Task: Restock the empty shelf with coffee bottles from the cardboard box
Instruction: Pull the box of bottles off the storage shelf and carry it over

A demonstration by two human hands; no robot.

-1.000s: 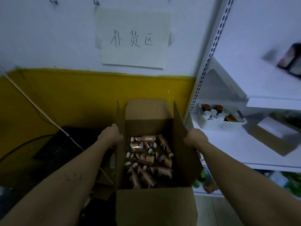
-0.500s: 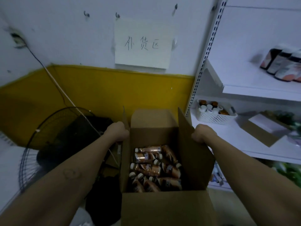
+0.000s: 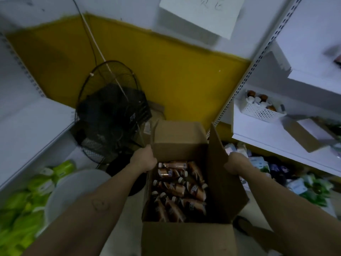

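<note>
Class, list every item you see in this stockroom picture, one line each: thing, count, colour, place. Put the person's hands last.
cardboard box: one, brown, centre, flaps open
coffee bottles: roughly ten visible, brown with white caps, lying in the box
fan: one, black, left of the box
paper sign: one, white, top centre
basket: one, white, on the right shelf
green packs: several, green, lower left
left hand: one, gripping the box's left side
right hand: one, gripping the box's right side
</note>
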